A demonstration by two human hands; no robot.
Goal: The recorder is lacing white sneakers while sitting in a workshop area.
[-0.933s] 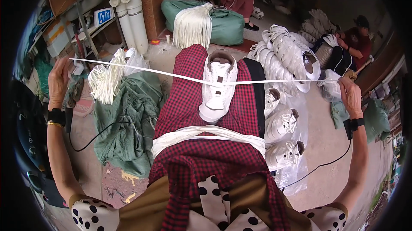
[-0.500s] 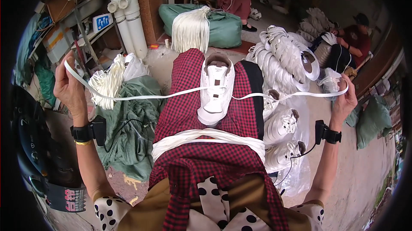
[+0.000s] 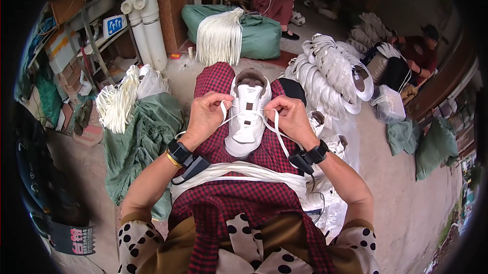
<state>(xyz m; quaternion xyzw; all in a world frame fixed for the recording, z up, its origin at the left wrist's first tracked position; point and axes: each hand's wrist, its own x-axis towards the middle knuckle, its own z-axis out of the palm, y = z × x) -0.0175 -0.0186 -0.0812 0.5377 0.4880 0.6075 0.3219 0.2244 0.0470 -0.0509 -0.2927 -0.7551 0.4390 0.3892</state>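
Note:
A white sneaker with a brown lining lies on my lap, on red-and-black checked cloth, its toe toward me. A flat white shoelace runs across the shoe's tongue, and both its ends hang loose past my hands. At the shoe's left edge, my left hand is closed in a pinch on one side of the lace. My right hand pinches the other side, close to the shoe's right edge. Across my thighs lies a bundle of white laces.
White sneakers stand by my right leg, partly hidden by my arm. Beyond them is a heap of white shoe parts. Green sacks sit at left and ahead, topped with lace bundles. Two people sit farther back.
Both hands have come inward from far out at the sides to the shoe. The lace, stretched wide before, now hangs in loose loops beside the hands.

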